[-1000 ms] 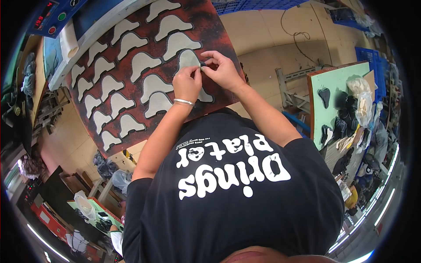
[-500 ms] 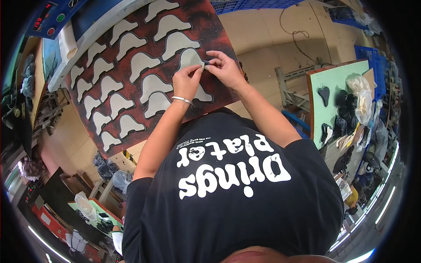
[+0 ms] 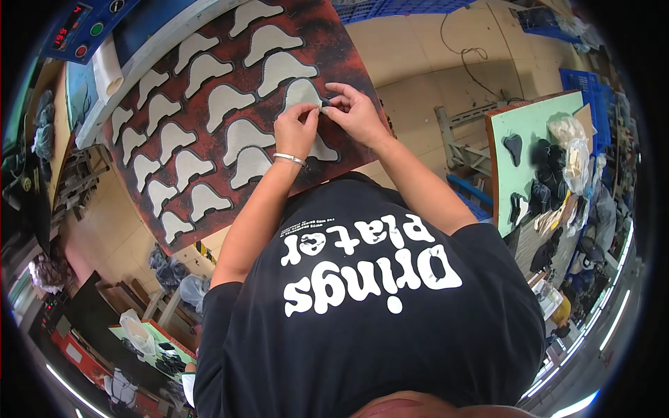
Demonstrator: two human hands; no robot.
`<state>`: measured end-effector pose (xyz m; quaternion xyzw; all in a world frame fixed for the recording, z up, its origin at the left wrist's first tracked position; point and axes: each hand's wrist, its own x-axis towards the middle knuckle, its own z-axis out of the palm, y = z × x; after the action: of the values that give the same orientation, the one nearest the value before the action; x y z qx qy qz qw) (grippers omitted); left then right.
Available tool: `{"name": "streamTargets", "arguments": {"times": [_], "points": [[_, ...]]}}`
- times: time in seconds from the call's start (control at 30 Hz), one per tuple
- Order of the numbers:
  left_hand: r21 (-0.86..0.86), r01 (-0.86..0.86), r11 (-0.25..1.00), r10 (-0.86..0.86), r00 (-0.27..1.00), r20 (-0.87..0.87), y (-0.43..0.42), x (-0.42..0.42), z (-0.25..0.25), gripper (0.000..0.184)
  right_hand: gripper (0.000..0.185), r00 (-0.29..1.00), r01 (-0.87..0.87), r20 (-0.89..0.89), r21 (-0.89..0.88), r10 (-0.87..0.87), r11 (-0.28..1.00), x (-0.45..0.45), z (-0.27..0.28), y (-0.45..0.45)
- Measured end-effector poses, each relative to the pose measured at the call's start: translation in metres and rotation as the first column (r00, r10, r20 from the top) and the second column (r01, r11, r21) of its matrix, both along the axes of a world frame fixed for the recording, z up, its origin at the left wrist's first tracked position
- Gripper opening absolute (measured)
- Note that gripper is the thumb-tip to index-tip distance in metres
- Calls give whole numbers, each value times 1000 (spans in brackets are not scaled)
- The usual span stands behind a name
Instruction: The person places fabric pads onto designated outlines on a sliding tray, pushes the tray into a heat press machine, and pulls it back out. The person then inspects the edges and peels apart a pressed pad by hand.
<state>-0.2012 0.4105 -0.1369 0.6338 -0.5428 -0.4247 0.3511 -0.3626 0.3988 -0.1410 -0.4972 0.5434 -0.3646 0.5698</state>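
Observation:
Rows of grey curved pieces (image 3: 228,106) with dark edges lie on a red and black board (image 3: 348,59). Over one grey piece (image 3: 301,93) near the board's right side, my two hands meet. Thumb and forefinger of my left hand (image 3: 295,134), which has a silver bracelet at the wrist, are pinched together at that piece's right edge. My right hand (image 3: 355,117) pinches at the same spot, its other fingers raised and bent. A small dark bit shows between the fingertips, too small to name.
A blue control box (image 3: 87,31) with a red display stands at upper left, beside a pale rail (image 3: 157,63). To the right, a green-topped table (image 3: 505,195) holds black parts and plastic bags. Blue crates (image 3: 411,7) are at the top. A cable (image 3: 474,52) lies on the floor.
Both hands stay pinched together at the grey piece's edge, with slight finger shifts. They are a little higher than a second ago. The surroundings shift slightly in view.

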Motion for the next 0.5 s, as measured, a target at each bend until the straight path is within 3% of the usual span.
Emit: {"name": "streamTargets", "arguments": {"times": [0.5], "points": [[-172,-11,985,17,999,34,4,-2,1,13,52,999,19,35,-12,-18,1000,2,3,2]]}}
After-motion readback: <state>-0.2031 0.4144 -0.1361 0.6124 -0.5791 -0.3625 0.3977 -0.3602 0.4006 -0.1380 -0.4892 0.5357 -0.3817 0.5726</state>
